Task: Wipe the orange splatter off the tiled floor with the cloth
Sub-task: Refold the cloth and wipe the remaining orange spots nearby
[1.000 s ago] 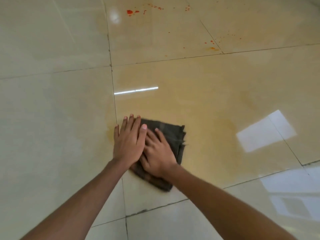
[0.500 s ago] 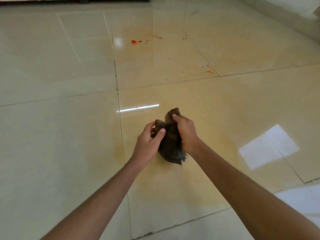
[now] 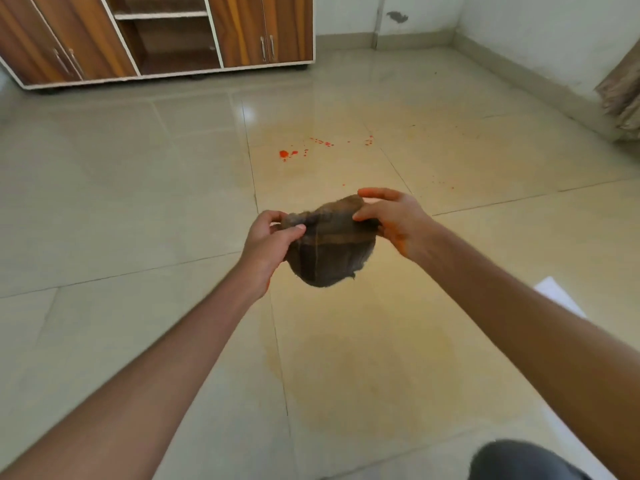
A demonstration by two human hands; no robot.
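A dark brown cloth (image 3: 332,251) hangs bunched in the air above the floor, held between both hands. My left hand (image 3: 268,242) pinches its left corner with thumb and fingers. My right hand (image 3: 394,220) grips its upper right edge. Orange-red splatter (image 3: 284,154) lies on the cream tiled floor (image 3: 138,209) beyond the hands, with smaller drops (image 3: 325,143) trailing to the right as far as a cluster (image 3: 370,141). A pale yellowish smear (image 3: 374,372) stains the tile below the cloth.
A wooden cabinet (image 3: 156,36) with open shelves stands against the far wall. A white wall with a skirting (image 3: 540,77) runs along the right, and a curtain hem (image 3: 623,95) hangs there. My knee in grey fabric (image 3: 519,462) shows at bottom right.
The cloth was pressed flat on the floor under both hands, then picked up; now it is held higher and spread between the hands. The view has tilted up to show the cabinet.
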